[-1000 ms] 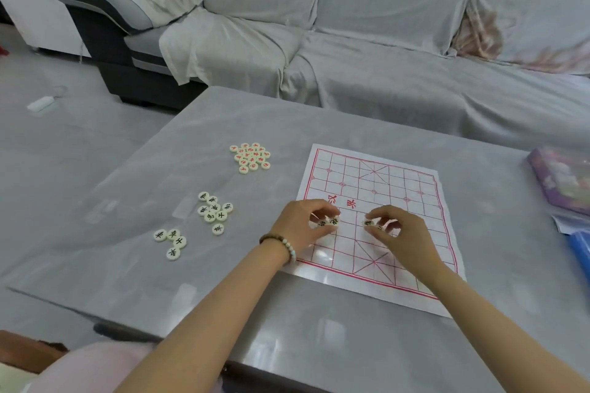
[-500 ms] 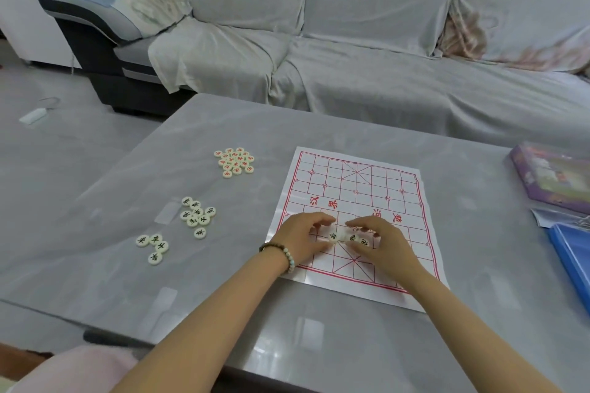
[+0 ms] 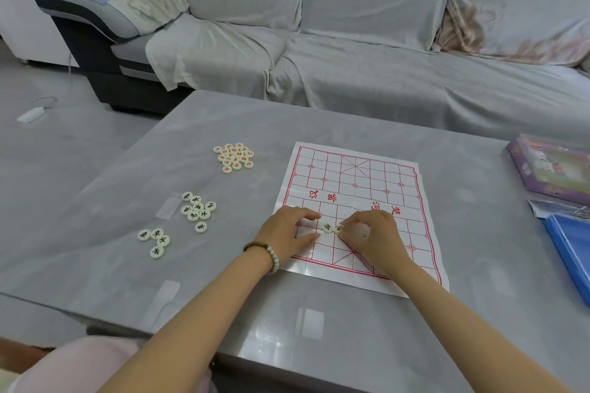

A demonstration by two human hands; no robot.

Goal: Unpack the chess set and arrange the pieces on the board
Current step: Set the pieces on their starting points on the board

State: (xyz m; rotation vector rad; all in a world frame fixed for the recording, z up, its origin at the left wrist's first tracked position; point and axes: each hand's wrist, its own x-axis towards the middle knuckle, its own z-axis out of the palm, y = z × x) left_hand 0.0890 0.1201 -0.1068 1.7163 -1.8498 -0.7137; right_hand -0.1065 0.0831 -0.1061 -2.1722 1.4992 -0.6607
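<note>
1. On the near half of the paper xiangqi board (image 3: 354, 188), both hands work at the same spot. Left hand (image 3: 289, 230) lies flat-ish, thumb and forefinger spread around a black-lettered disc (image 3: 327, 227), touching or nearly so — can't tell if it's pinched. Right hand (image 3: 372, 233) is curled, fingertips (image 3: 346, 223) on a second disc (image 3: 338, 228) right beside the first; more discs may sit under the palm, hidden.
2. Rest of the set is off-board, on the grey tabletop (image 3: 367, 329): red-lettered pile (image 3: 235, 157) near the board's far-left corner, black-lettered cluster (image 3: 197, 210) further left, four more black discs (image 3: 154, 241) nearest the tabletop edge.
3. Handling, my read: discs look like small hard plastic — light, stiff, smooth. Should slide easily on the glossy sheet, so a nudge moves them. Best grip is thumb + forefinger on opposite rim edges, or one fingertip on top to push into place.
4. Board is thin, floppy film w/ fold creases, far-right edge wavy. Likely shifts or lifts if dragged — keep one hand resting on it while placing.
5. Progress: early. Nearly all pieces unplaced, red side untouched.
6. Purple box (image 3: 550, 169) and blue folder (image 3: 571, 249) sit well right, out of the way.
</note>
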